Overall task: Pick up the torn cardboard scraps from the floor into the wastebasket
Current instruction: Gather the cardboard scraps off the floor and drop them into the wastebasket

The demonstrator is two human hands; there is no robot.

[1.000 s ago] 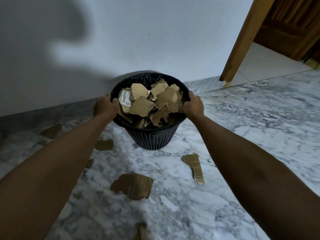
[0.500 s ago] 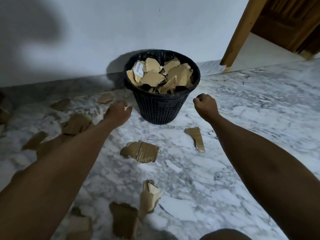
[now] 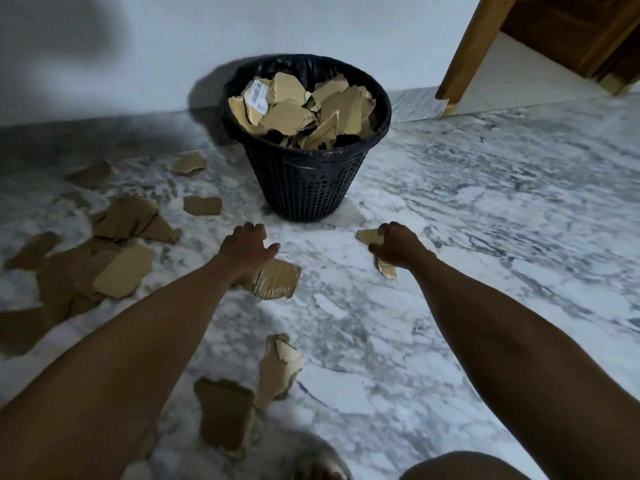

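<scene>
The black mesh wastebasket (image 3: 304,188) stands by the white wall, heaped with torn cardboard (image 3: 294,116). My left hand (image 3: 247,247) hovers with loosely bent fingers and thumb out over a ribbed brown scrap (image 3: 278,280) on the marble floor; it holds nothing. My right hand (image 3: 398,244) is down on a narrow cardboard strip (image 3: 369,236), its fingers curled over the strip's middle, both ends sticking out. Several more scraps lie at the left (image 3: 121,268) and near my body (image 3: 225,414).
Small scraps (image 3: 202,205) lie just left of the basket. A wooden door frame (image 3: 467,46) rises at the back right, with an open doorway behind it. My knee (image 3: 460,467) and foot (image 3: 318,471) show at the bottom edge.
Both hands let go of the basket's rim and dropped to the floor. The left now hangs over the ribbed scrap and the right has come down onto the narrow strip.
</scene>
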